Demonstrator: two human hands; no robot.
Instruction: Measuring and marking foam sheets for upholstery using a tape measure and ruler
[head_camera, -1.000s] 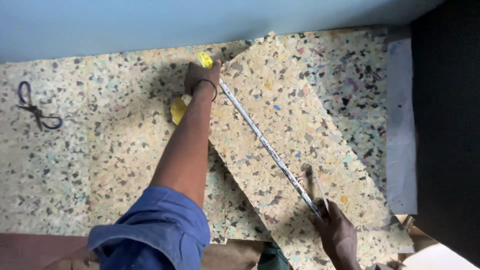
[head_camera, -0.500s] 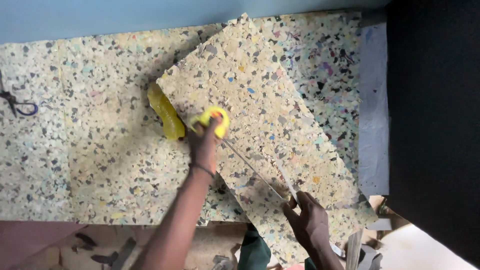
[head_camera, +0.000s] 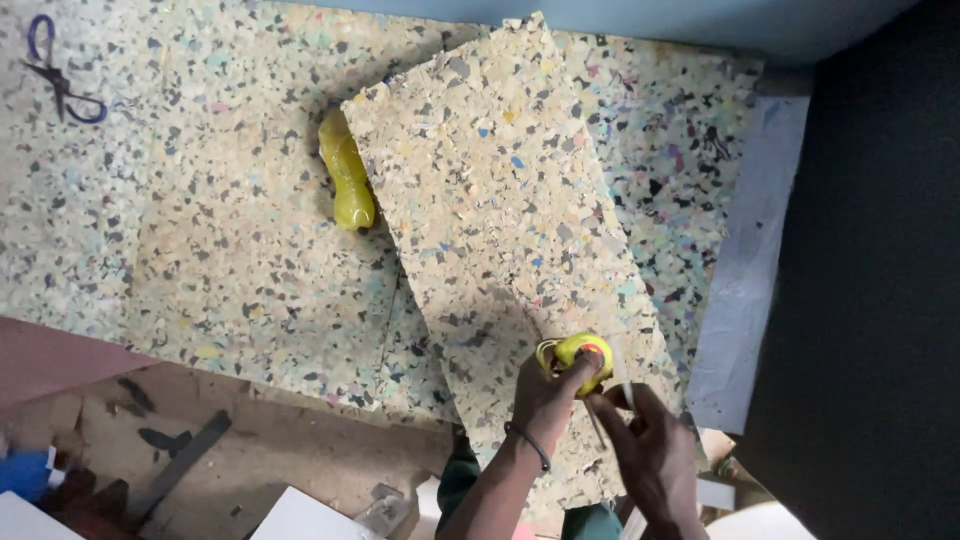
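My left hand (head_camera: 545, 400) grips a yellow tape measure case (head_camera: 577, 356) over the near end of a speckled foam slab (head_camera: 500, 220). That slab lies slanted on top of a larger sheet of the same speckled foam (head_camera: 180, 220). My right hand (head_camera: 648, 455) is just right of the case and pinches the short stretch of tape blade (head_camera: 628, 395) that sticks out of it. A yellow bottle (head_camera: 347, 178) lies on the large sheet against the slab's left edge.
Blue-handled scissors (head_camera: 58, 80) rest at the far left of the large sheet. A pale board (head_camera: 745, 260) lines the foam's right side, with dark floor beyond. Below the sheet's near edge is a dusty floor with scraps and white pieces (head_camera: 300, 515).
My left hand has drawn the tape measure case from the slab's far end back to its near end. The long stretched blade has retracted until both hands meet.
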